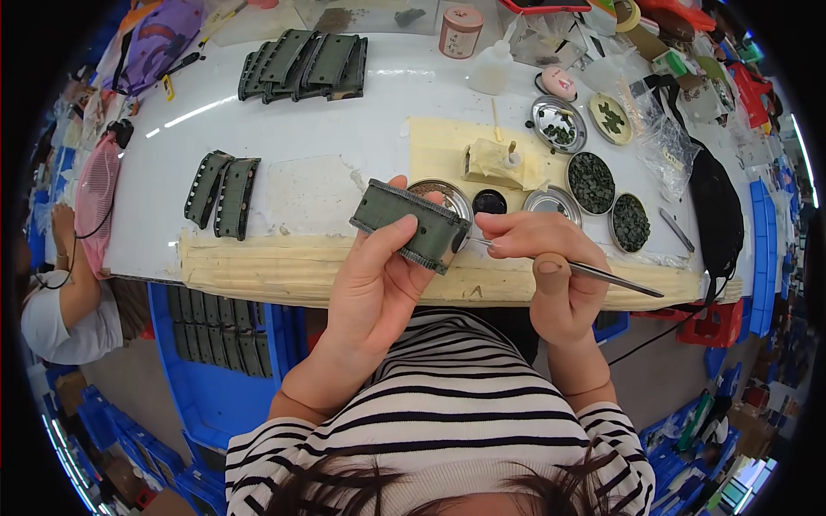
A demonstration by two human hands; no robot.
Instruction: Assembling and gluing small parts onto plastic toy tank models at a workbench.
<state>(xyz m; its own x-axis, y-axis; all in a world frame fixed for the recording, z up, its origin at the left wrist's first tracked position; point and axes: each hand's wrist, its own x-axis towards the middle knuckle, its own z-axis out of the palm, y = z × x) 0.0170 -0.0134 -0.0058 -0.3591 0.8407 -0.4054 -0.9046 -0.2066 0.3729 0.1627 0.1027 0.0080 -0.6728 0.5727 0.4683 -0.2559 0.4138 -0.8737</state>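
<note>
Dark green ribbed block (411,224) held tilted; thin metal tool (585,271) seemingly touching its end.

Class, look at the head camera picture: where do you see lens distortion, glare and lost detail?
Head view: the white table edge bows into a curve, a fisheye effect; bright glare streaks lie on its left part; the picture's corners are black; the left hand and its green block are sharp, while the rim clutter smears.

You face a white bench (344,138) whose near edge is wrapped in beige tape; blue bins (219,378) stand on the floor below, left.
</note>
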